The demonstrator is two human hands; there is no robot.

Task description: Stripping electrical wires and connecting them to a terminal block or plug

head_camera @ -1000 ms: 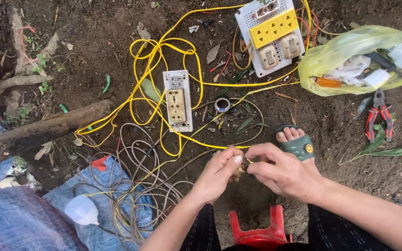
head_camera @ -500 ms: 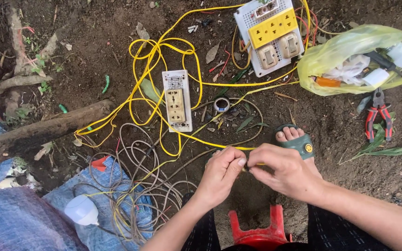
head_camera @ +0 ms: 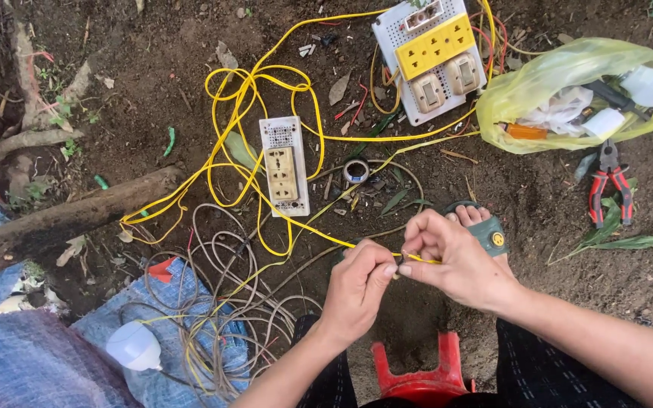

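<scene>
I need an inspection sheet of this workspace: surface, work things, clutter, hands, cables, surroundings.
Surface: bare soil with dry leaves.
Work things: yellow wire pinched between both hands; socket strip and switch board lie on the ground.
Clutter: red pliers, tape roll, yellow-green bag of parts, white bulb.
Hands: left hand and right hand meet fingertip to fingertip on the wire.
Cables: grey wire tangle, loose yellow loops.
Surroundings: log, blue tarp, red stool.

Both forearms are bare, without sleeves. Dark trousers [head_camera: 546, 374] cover the legs, and one foot wears a green sandal [head_camera: 490, 234] with a yellow button.
</scene>
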